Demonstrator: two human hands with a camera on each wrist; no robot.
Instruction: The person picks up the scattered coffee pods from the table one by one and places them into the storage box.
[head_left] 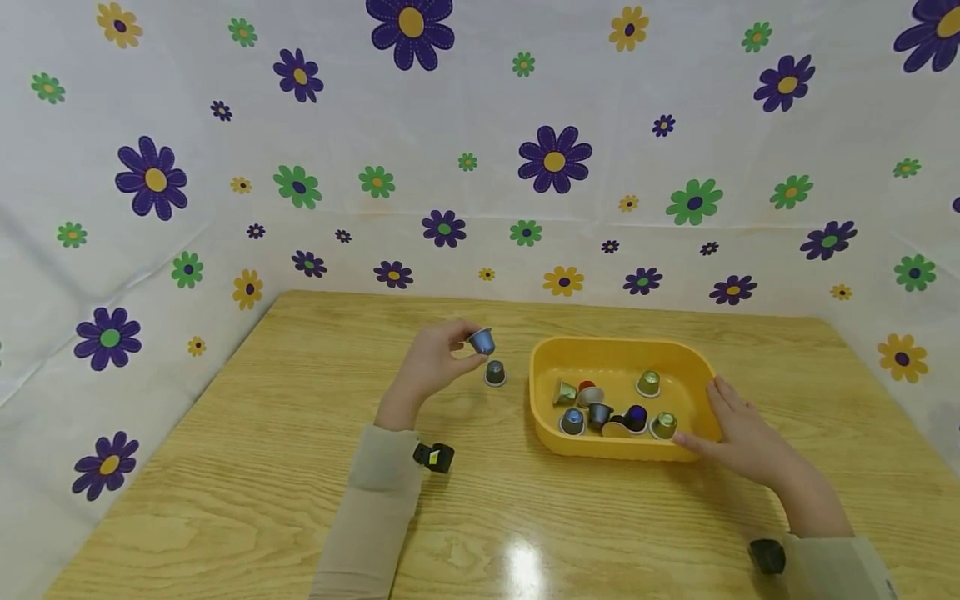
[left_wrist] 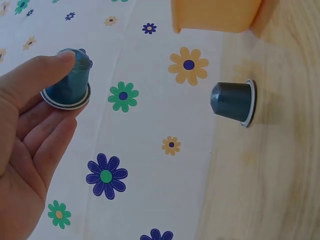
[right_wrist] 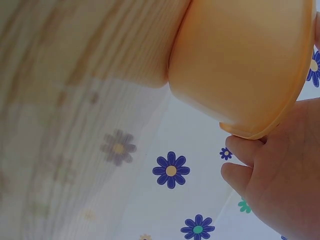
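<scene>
My left hand (head_left: 432,364) pinches a blue coffee capsule (left_wrist: 70,82) between thumb and fingers, held above the wooden table. Below it, a dark grey-green coffee capsule (head_left: 495,372) stands on its rim, with its narrow end up. To the right sits a yellow plastic bin (head_left: 600,449) holding several coffee capsules in blue, green, purple, white and other colours. At the bin's right end, my right hand (head_left: 753,442) grips the rim, thumb over the near corner and fingers along the side. In the right wrist view two of its fingers curl below the rim (right_wrist: 255,136).
The wooden table (head_left: 285,433) ends at the back and sides against a white sheet (head_left: 480,108) printed with purple, green and yellow flowers. Black devices sit at both wrists, the left one (head_left: 435,457) over the table. A light reflection shines near the front.
</scene>
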